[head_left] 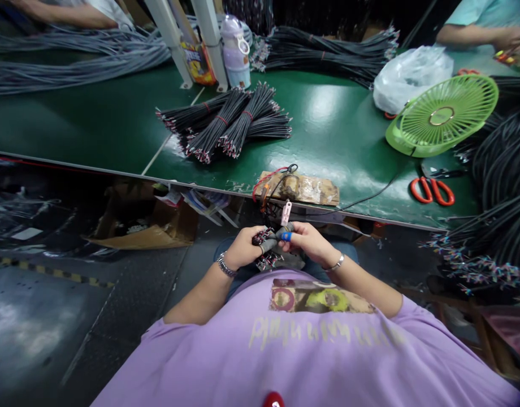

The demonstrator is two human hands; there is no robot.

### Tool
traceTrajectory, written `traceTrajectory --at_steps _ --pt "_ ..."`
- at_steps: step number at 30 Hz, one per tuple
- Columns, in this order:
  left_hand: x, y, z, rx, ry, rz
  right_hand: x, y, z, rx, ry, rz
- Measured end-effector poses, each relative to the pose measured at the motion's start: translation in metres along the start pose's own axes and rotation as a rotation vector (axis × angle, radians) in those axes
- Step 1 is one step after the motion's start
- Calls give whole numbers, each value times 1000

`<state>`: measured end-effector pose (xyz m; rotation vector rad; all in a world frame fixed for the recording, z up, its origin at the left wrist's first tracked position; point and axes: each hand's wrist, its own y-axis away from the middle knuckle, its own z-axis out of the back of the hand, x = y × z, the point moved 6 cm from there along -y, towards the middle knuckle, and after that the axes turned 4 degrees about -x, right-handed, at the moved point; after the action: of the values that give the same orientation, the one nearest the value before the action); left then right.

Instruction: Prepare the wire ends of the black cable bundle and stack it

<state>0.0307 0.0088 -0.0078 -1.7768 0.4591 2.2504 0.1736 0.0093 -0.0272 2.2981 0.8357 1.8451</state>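
Note:
My left hand (245, 247) is wrapped round a bundle of short black cables (266, 260) with red and white wire ends, just below the table's front edge. Pressed close beside it, my right hand (304, 240) has its fingers pinched together at the bundle. Blue tape is round one of its fingers, and grey covers sit on fingertips of both hands. What the right fingertips pinch is too small to make out. Right above the hands, a pink tag-like piece (286, 213) hangs by a wooden block (315, 189) with wires and tape on it.
Tied black cable bundles (230, 121) lie on the green table (328, 124). A green fan (446, 116), red-handled scissors (432, 191) and a plastic bag (410, 76) are at right, beside long cables (506, 186). A bottle (235, 53) stands behind. Two other people's arms show at the far side.

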Motion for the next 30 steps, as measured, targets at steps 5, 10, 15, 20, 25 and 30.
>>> traceTrajectory --at_steps 5,10,15,20,25,30 --pt "3 1 -1 -4 147 35 -10 -1 -1 71 -189 -8" --pt "6 0 -4 17 234 62 -10 1 1 70 -199 35" --pt "3 0 -3 23 183 48 -4 2 2 38 -80 -4" --pt "-2 0 -3 19 133 17 6 2 1 55 66 51" --pt "-3 1 -3 53 110 -2 7 -1 -3 70 164 83" --pt "-1 -1 1 9 262 84 6 -13 16 -212 -69 78"
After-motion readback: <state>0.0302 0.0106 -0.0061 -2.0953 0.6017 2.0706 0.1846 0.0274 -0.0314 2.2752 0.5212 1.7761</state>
